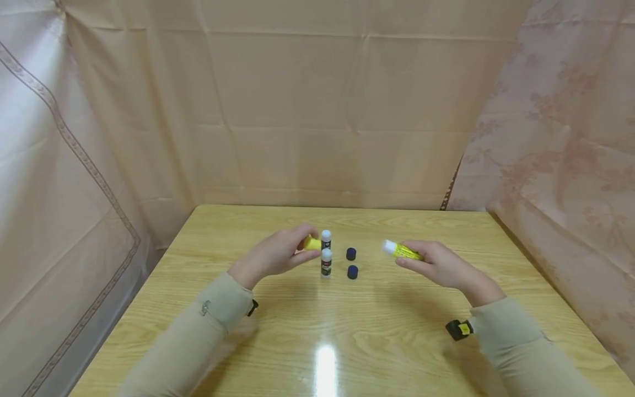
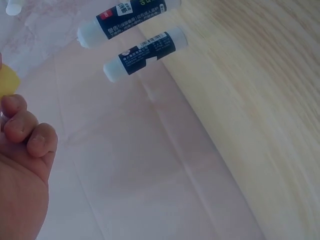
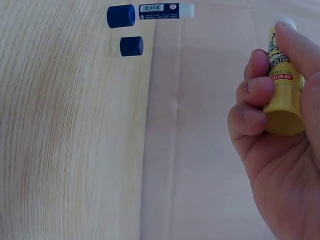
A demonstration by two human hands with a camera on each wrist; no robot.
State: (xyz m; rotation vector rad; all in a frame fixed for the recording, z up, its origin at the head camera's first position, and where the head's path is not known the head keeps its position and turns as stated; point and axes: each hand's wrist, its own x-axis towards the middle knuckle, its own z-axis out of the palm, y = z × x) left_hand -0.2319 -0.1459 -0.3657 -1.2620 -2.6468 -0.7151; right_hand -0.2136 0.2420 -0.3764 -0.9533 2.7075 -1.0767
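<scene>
My left hand (image 1: 283,251) pinches a yellow cap (image 1: 312,243) between thumb and fingers, just left of two glue sticks. In my right hand (image 1: 439,263) I grip a yellow glue stick (image 1: 407,252), its white end uncapped and tilted toward the left; the right wrist view shows my fingers curled round its body. Two uncapped glue sticks with dark labels stand upright between the hands, a nearer one (image 1: 326,263) and a farther one (image 1: 326,239). To their right are two dark blue caps, one nearer (image 1: 353,272) and one farther (image 1: 351,253).
All of this is on or above a light wooden table (image 1: 278,342). A beige cloth curtain (image 1: 317,110) hangs behind its far edge, with patterned cloth (image 1: 565,165) along the right side. Each wrist carries a strapped black device, such as the right one (image 1: 456,330).
</scene>
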